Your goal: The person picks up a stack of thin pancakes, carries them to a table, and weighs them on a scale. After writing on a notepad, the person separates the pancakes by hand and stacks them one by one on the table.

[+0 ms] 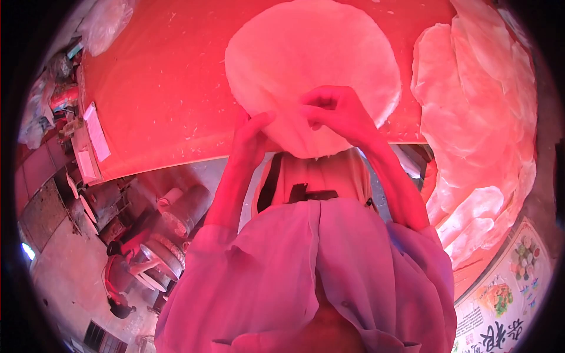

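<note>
A large, thin round flatbread (318,53) lies on the red-lit tabletop, its lower edge hanging past the table's near edge toward my body. My left hand (252,134) grips its lower left edge, thumb on top and fingers hidden underneath. Over the lower right part, my right hand (341,115) is bent with thumb and fingertips drawn together at the sheet's surface. Slight creases run through the flatbread between the two hands.
Many thin flatbreads (471,112) lie overlapped in a heap on the right. A clear plastic bag (106,26) sits at the table's far left corner. Another person (120,276) is at lower left, near round equipment (162,256). A printed poster (500,300) shows at lower right.
</note>
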The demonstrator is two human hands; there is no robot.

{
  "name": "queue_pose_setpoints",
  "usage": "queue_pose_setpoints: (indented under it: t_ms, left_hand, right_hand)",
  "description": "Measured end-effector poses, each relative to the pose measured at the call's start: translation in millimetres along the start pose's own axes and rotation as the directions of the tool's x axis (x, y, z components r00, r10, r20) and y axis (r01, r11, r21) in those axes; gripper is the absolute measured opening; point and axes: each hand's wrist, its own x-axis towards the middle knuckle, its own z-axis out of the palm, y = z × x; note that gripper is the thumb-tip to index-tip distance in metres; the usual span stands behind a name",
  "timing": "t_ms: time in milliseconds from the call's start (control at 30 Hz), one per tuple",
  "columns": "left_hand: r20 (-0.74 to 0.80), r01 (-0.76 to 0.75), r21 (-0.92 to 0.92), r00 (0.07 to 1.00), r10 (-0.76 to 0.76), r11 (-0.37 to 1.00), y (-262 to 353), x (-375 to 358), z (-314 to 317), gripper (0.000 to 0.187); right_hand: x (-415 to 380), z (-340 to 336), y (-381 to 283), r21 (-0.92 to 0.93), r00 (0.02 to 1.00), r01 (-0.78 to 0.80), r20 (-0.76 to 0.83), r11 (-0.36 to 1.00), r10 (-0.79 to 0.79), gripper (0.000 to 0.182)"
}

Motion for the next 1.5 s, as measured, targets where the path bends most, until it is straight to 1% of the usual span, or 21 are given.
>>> queue_pose_setpoints:
  t_ms: [233,367,533,600,633,667,733,800,833,867,900,967,1067,1200,1233,1300,1333,1367,1400,1467,1500]
  left_hand:
    - [-0.051,0.007,0.061,0.999,-0.003,0.998,-7.1,1.2,-10.7,0.048]
    - [0.016,0.037,0.105,0.999,-0.039,0.994,-6.8,2.6,-16.9,0.06]
    - [-0.011,0.029,0.126,1.0,-0.028,0.992,-9.7,5.6,-17.5,0.055]
    - [-0.056,0.029,0.14,0.998,-0.021,0.99,-12.8,6.2,-19.5,0.053]
    - [-0.094,0.02,0.154,0.996,-0.006,0.988,-14.6,2.6,-20.6,0.052]
    - [-0.113,0.009,0.157,0.994,0.009,0.988,-17.2,3.3,-17.3,0.051]
    - [-0.119,0.125,0.069,0.986,-0.116,0.99,-11.6,-0.5,-16.9,0.052]
    - [-0.19,0.121,0.001,0.975,-0.119,0.993,-17.7,-0.9,-33.9,0.054]
    - [-0.159,0.109,-0.007,0.981,-0.109,0.994,-20.7,-1.1,-43.4,0.055]
    - [-0.133,0.098,-0.012,0.986,-0.099,0.995,-24.2,-0.5,-52.9,0.056]
    - [-0.112,0.09,-0.017,0.99,-0.091,0.996,-27.8,1.8,-60.0,0.056]
    - [-0.11,0.068,-0.024,0.991,-0.07,0.997,-33.7,5.4,-66.1,0.056]
    - [-0.121,0.088,-0.051,0.988,-0.094,0.995,-44.2,11.3,-83.4,0.056]
    - [-0.137,0.113,-0.101,0.983,-0.126,0.988,-56.9,16.7,-100.9,0.055]
    - [-0.134,0.132,-0.113,0.98,-0.146,0.985,-57.5,17.1,-102.1,0.054]
    - [-0.128,0.17,-0.148,0.974,-0.189,0.974,-59.7,17.0,-102.9,0.053]
    - [-0.112,0.202,-0.157,0.969,-0.22,0.967,-55.6,14.6,-97.5,0.052]
    - [-0.096,0.231,-0.167,0.964,-0.249,0.959,-49.0,11.4,-91.8,0.051]
    - [-0.081,0.259,-0.177,0.958,-0.276,0.95,-46.2,9.8,-88.2,0.051]
    - [0.042,0.33,-0.209,0.943,-0.329,0.92,-46.2,9.0,-105.2,0.054]
    - [0.105,0.366,-0.217,0.93,-0.351,0.905,-46.0,8.9,-111.2,0.055]
  right_hand:
    - [2.6,9.4,11.0,0.04,0.993,-0.094,0.078,0.995,0.091,0.017]
    - [0.5,17.4,4.9,-0.054,0.999,0.042,0.025,0.998,-0.041,0.023]
    - [-9.8,31.1,-12.1,-0.291,0.984,0.157,-0.036,0.944,-0.175,0.03]
    - [-0.9,36.1,11.2,-0.248,0.931,0.316,-0.106,0.916,-0.35,0.029]
    - [2.8,36.9,18.2,-0.245,0.888,0.393,-0.151,0.887,-0.435,0.029]
    - [3.1,37.2,21.1,-0.483,0.882,0.373,-0.08,0.792,-0.465,0.028]
    - [2.8,38.1,19.0,-0.857,0.894,0.267,0.051,0.44,-0.444,0.026]
    - [30.9,11.3,51.2,-0.881,0.87,0.249,0.021,0.403,-0.492,0.021]
    - [26.2,-10.1,36.2,-0.807,0.874,0.231,-0.073,0.543,-0.48,0.019]
    - [2.9,-35.3,1.6,-0.544,0.879,0.224,-0.246,0.809,-0.409,0.018]
    - [-8.1,-64.2,-21.4,-0.347,0.867,0.239,-0.344,0.907,-0.36,0.018]
    - [-30.4,-122.2,-72.7,-0.138,0.802,0.338,-0.475,0.931,-0.361,0.019]
    - [-43.4,-183.5,-146.4,-0.154,0.704,0.536,-0.462,0.83,-0.54,0.022]
    - [-42.8,-226.5,-227.0,-0.199,0.605,0.751,-0.177,0.63,-0.776,0.026]
    - [-47.5,-235.2,-238.9,-0.306,0.531,0.788,-0.1,0.534,-0.841,0.027]
    - [-64.4,-255.9,-253.7,-0.904,0.305,0.419,0.051,0.086,-0.951,0.025]
    - [-74.1,-287.8,-244.3,-0.937,0.289,0.316,-0.057,0.151,-0.956,0.025]
    - [-84.1,-327.5,-226.6,-0.821,0.314,0.367,-0.334,0.438,-0.889,0.026]
    - [-95.9,-368.4,-210.1,-0.544,0.345,0.466,-0.614,0.698,-0.71,0.027]
    - [-111.3,-423.6,-147.9,-0.15,0.366,0.477,-0.862,0.866,-0.351,0.029]
    - [-104.7,-422.1,-101.4,0.064,0.451,0.584,-0.855,0.809,-0.258,0.025]
